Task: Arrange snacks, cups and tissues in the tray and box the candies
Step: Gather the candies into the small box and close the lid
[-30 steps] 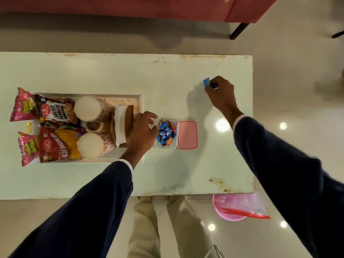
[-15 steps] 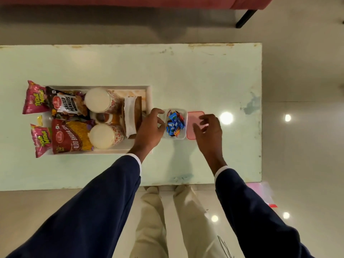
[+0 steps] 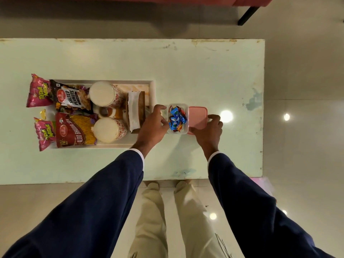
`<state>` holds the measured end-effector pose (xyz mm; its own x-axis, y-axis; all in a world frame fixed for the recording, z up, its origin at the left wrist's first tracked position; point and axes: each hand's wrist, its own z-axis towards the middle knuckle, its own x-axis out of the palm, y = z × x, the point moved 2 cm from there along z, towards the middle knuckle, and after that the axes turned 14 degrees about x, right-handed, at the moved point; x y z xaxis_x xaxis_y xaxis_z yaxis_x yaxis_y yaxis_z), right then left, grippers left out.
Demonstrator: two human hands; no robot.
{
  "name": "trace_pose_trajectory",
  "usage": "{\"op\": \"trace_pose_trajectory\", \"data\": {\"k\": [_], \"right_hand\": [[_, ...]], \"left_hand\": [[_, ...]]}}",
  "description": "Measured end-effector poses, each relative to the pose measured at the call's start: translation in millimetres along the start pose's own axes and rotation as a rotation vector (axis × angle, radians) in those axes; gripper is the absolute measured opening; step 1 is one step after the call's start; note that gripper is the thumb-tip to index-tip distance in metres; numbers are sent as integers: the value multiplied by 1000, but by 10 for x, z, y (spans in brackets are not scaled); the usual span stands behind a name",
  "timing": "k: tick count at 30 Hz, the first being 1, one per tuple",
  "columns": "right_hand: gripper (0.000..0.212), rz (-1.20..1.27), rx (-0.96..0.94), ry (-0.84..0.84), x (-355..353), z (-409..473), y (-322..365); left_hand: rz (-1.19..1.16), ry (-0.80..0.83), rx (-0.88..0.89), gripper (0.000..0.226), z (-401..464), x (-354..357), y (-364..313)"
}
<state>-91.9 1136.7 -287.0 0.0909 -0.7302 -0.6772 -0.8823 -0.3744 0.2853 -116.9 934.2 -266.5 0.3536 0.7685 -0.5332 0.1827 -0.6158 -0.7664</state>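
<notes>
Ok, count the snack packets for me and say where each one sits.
4. Salted peanuts packet and aloo bhujia packet lie in the tray, far and near. Two pink packets overhang its left end. Others may be hidden underneath.

White tray [image 3: 152,94] packed with snack packets [image 3: 74,98], two upright cups [image 3: 104,94] and a tissue holder [image 3: 135,112] — just right of it the clear candy box [image 3: 177,132], full of blue-wrapped candies [image 3: 176,119], pink lid [image 3: 197,117] flat alongside.
</notes>
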Motion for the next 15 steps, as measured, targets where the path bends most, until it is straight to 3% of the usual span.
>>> {"op": "trace_pose_trajectory", "data": {"k": [2,6,8,10,11,13,15], "right_hand": [[70,6,41,75,-23,41,24],[9,19,-51,124,-188,-3,99],[12,119,-130,74,-319,-82,144],[11,198,-290,-12,-468,-205,217],[11,223,-379,-27,-524,-275,252],[32,188,-565,-28,-576,-417,320],[39,159,-682,3,-552,-509,374]], "left_hand": [[1,4,8,51,-5,-15,4],[8,-55,27,42,-55,-76,-43],[-60,-112,20,30,-55,-127,-117],[-329,-128,-68,22,-25,-172,-210],[-521,-109,-141,27,-8,-192,-257],[-869,-22,-270,44,12,-251,-333],[-973,73,-274,44,11,-297,-395]]}}
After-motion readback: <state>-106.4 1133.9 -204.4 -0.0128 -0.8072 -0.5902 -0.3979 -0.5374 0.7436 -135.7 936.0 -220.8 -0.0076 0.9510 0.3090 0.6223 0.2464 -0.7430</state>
